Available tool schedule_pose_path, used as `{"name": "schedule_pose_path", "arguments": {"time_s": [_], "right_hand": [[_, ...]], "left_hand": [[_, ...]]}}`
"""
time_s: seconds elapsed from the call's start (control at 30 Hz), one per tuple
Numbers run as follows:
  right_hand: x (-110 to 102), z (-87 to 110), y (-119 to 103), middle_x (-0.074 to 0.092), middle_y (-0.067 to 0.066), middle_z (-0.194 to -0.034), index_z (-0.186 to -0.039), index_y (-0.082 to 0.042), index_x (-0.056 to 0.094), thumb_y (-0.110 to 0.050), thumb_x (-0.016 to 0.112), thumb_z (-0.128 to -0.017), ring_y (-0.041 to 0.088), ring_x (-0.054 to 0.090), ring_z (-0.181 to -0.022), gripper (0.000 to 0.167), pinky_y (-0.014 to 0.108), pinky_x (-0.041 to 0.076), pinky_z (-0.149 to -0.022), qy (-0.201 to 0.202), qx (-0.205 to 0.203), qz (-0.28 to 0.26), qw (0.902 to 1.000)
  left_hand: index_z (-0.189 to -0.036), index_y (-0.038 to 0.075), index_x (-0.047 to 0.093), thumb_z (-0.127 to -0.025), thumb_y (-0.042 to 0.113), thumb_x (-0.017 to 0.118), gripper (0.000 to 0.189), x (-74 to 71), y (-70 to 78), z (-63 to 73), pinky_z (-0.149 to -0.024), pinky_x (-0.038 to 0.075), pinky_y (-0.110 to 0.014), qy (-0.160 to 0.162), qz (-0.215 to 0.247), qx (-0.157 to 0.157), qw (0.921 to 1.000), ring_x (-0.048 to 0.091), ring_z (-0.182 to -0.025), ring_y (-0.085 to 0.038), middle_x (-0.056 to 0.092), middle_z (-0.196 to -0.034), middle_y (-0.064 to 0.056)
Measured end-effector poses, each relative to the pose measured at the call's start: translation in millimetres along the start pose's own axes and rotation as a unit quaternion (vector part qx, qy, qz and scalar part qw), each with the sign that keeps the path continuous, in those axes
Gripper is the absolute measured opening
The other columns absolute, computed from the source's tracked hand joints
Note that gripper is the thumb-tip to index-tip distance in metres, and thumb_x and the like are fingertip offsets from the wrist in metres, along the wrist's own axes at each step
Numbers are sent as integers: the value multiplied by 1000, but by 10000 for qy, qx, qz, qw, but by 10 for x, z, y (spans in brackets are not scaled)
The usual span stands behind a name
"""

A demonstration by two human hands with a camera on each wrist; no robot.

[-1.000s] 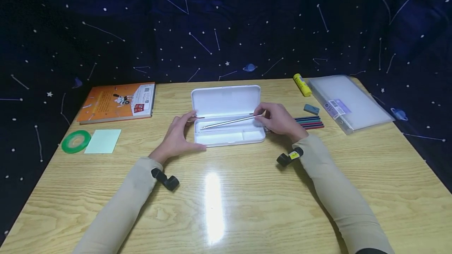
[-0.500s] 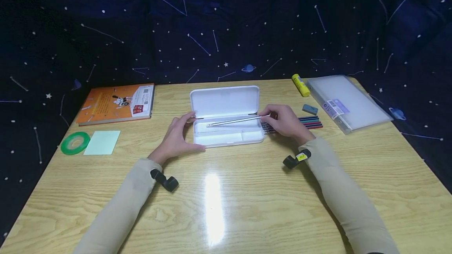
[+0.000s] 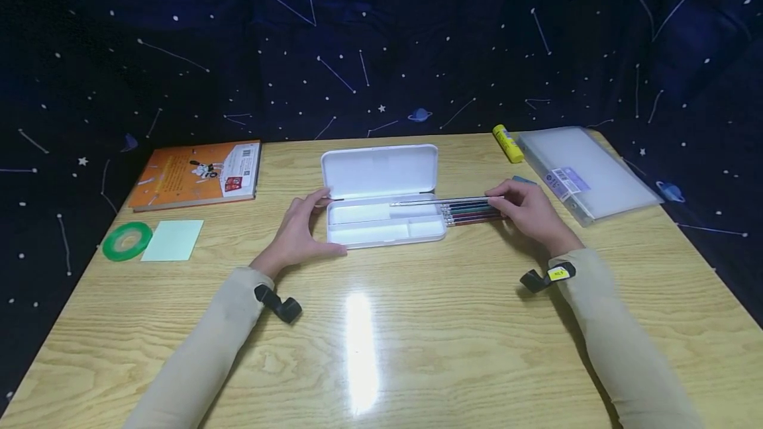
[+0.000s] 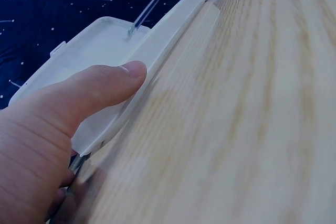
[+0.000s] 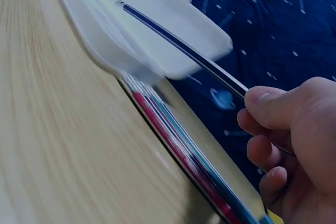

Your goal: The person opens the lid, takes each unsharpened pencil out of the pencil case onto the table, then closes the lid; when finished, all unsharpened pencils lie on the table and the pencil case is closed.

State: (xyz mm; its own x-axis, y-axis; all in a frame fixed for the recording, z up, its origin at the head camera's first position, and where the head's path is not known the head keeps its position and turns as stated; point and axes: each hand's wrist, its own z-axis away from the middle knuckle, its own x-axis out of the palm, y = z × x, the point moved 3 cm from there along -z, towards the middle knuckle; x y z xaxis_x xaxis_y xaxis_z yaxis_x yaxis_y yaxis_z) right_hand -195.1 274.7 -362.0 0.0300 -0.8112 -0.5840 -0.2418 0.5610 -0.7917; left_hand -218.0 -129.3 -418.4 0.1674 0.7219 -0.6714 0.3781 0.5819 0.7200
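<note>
A white pencil case (image 3: 381, 172) lies with its lid raised in the middle of the table. My left hand (image 3: 298, 234) grips its left end, thumb on the front edge and fingers at the back corner. My right hand (image 3: 530, 212) pinches a dark pencil (image 5: 184, 48) between thumb and fingertips. The pencil's metal-capped end reaches over the case's right half; its other end is hidden by the hand. Beneath it, several coloured pencils (image 3: 471, 214) lie side by side on the table against the case's right end, partly covered by the right hand.
To the right are a yellow glue stick (image 3: 508, 144), a clear plastic folder (image 3: 596, 174) and a blue eraser (image 3: 523, 179), mostly hidden. An orange book (image 3: 191, 174), green tape roll (image 3: 127, 241) and pale green notepad (image 3: 173, 240) lie left. A starry curtain (image 3: 381, 45) hangs behind.
My right hand has moved right, drawing the pencil from over the case toward the coloured pencils; it is now nearly level. The left hand has stayed on the case.
</note>
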Motion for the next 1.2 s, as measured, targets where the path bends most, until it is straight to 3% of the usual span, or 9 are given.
{"name": "schedule_pose_path", "arguments": {"time_s": [0.13,0.23,0.43,0.6,0.83,0.93,1.1,1.2], "right_hand": [[-172,76,260,57,-1,-66,-106,11,63,-1,61,-92,13,49,-55,19,21,40,-47,178,20,-133,9998],[-291,124,431,61,-7,-72,-107,9,64,-8,64,-92,8,52,-60,23,19,41,-52,349,137,-33,9993],[-483,241,543,65,-11,-79,-104,4,68,-12,66,-91,0,54,-65,20,16,43,-57,522,194,-70,9984],[-608,289,592,68,-8,-81,-105,5,67,-9,65,-91,1,56,-66,20,17,44,-58,358,303,-125,9988],[-742,374,673,67,-19,-87,-108,5,67,-17,64,-93,5,58,-73,27,20,46,-63,147,865,355,9955],[-769,400,717,68,-17,-88,-110,6,66,-17,63,-94,6,60,-75,28,21,48,-65,81,979,307,9947],[-790,416,787,68,-14,-87,-107,6,66,-14,62,-94,5,59,-76,24,19,47,-67,-126,948,234,9951],[-765,420,819,65,-9,-83,-106,5,66,-13,62,-94,7,54,-71,22,24,40,-59,-344,850,349,9952]], "left_hand": [[-149,17,33,-54,42,93,115,-4,3,4,-95,33,-37,-17,42,-40,10000,41,-109,-21,56,-135,3],[-149,17,33,-54,43,93,115,-1,1,10,-95,33,-38,-40,45,-75,10000,40,-110,-21,55,-136,2],[-149,19,32,-54,42,93,116,-4,-3,17,-96,33,-38,-46,57,-85,9999,40,-111,-21,55,-137,2],[-149,18,33,-53,41,94,116,-9,-3,12,-95,34,-36,1,56,-22,10000,41,-110,-21,55,-136,2],[-149,17,33,-53,40,94,116,-13,21,-1,-94,34,-37,14,67,51,10000,41,-109,-21,56,-136,1],[-149,17,33,-53,40,94,115,-12,19,-1,-93,34,-37,25,72,67,9999,41,-108,-21,56,-135,1],[-149,17,33,-53,39,94,116,-4,20,6,-94,33,-37,22,95,72,9999,41,-109,-21,56,-135,1],[-149,16,33,-53,39,94,116,-7,17,13,-95,33,-37,14,104,46,9999,41,-110,-21,56,-134,0]]}}
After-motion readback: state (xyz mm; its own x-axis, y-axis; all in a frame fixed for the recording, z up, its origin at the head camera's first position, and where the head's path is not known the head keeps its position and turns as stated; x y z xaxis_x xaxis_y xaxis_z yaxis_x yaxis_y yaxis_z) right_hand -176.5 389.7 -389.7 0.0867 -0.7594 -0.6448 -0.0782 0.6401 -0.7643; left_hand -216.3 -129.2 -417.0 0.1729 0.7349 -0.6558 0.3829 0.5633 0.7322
